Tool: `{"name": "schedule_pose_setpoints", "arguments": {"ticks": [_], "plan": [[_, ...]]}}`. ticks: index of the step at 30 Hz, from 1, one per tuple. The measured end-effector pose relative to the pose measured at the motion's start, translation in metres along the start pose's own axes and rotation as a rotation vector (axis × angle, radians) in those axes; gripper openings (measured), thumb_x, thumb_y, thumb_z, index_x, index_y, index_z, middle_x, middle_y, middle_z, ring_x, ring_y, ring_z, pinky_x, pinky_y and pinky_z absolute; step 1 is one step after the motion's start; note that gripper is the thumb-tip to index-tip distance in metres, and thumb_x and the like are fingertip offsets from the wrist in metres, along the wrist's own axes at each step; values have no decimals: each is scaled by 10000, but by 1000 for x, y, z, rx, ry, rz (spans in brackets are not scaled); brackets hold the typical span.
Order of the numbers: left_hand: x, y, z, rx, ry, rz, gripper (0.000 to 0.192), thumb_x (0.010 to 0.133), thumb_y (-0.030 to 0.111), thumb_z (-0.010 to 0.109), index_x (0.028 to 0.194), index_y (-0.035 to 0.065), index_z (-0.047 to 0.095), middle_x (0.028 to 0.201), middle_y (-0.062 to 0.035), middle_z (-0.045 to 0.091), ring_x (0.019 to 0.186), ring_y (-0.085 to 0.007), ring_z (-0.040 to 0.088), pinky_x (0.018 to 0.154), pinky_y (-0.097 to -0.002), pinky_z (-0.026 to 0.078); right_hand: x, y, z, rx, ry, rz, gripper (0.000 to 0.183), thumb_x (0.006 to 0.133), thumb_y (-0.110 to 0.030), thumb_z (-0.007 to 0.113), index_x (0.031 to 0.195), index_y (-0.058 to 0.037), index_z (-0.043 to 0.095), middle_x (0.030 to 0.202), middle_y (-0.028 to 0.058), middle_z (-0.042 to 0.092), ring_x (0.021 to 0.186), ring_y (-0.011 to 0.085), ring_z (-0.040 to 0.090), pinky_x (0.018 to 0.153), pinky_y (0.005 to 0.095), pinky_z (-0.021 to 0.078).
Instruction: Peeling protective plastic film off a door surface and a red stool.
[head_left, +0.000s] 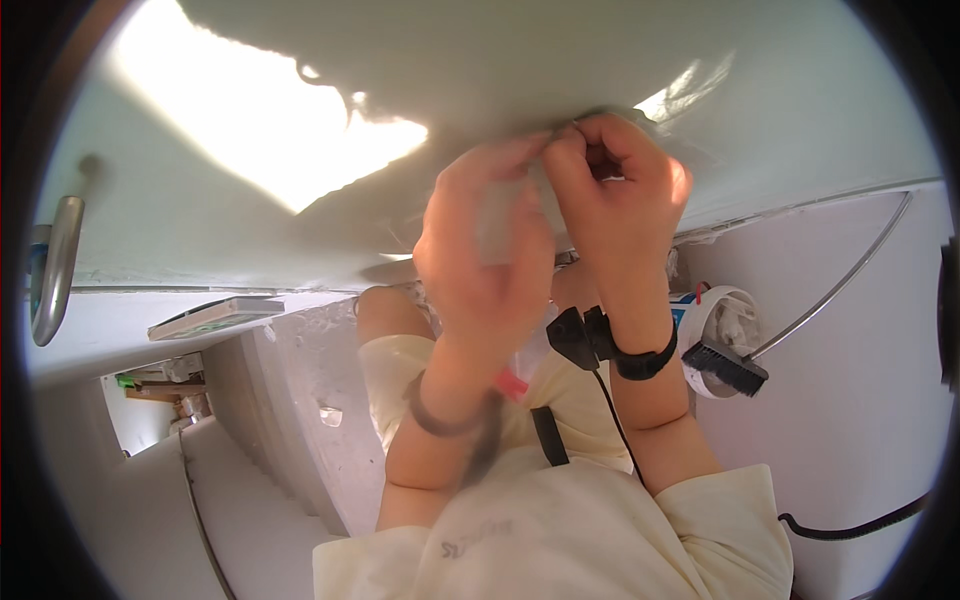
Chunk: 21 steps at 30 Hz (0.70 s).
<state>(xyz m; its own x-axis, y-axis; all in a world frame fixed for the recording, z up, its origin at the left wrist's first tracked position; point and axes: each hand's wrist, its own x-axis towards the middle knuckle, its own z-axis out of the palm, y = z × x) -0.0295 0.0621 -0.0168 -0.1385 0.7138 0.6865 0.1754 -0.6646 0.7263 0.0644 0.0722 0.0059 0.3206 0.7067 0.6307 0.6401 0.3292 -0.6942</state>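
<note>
Both hands are raised against a pale glossy panel (360, 225), perhaps a door, with their fingertips close together. My left hand (487, 232) is motion-blurred. Its fingers curve toward the right fingertips, the thumb stands apart from them, and I see nothing held. On my right hand (619, 172), thumb and forefinger meet in a pinch at the panel's surface. Something tiny and dark may lie at those fingertips, but it is too small and hidden to name. A black device on a wrist strap (645, 356) sits on the right wrist, its cable running down.
At right, a white bucket (694, 375) holds crumpled plastic, with a black-bristled brush (726, 367) on a thin metal handle across it. A metal handle (60, 270) projects at far left. A white-framed flat box (217, 319) is nearby. A small pale scrap (330, 415) lies on the floor.
</note>
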Motion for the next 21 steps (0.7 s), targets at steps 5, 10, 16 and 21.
{"name": "schedule_pose_setpoints", "arguments": {"ticks": [5,10,16,21], "plan": [[2,0,4,-128,6,-1,248,743,-25,493,990,-35,510,927,-125,582,790,-219,576,700,-280,455,3,1,-1,30,-19,-1,98,606,-71,625,599,-42,532,508,47,539,424,152,521,417,238,412],[1,2,8,-162,-30,-55,234,746,-22,495,978,-41,510,924,-127,579,782,-227,574,691,-289,458,2,8,2,76,32,-95,97,591,-53,608,571,-57,513,505,41,535,408,145,499,400,242,404],[-2,4,9,-73,-30,-17,238,732,-11,508,969,-36,512,926,-143,569,769,-241,568,679,-298,458,-1,11,-6,76,20,-104,86,577,-56,611,590,-58,525,519,27,542,413,145,491,407,250,413],[-5,5,7,-18,45,-62,259,719,-18,518,977,-36,503,927,-145,565,794,-235,567,696,-296,455,1,-1,-6,0,-39,-51,66,664,-15,593,639,9,538,525,4,522,484,46,492,460,178,392]]}}
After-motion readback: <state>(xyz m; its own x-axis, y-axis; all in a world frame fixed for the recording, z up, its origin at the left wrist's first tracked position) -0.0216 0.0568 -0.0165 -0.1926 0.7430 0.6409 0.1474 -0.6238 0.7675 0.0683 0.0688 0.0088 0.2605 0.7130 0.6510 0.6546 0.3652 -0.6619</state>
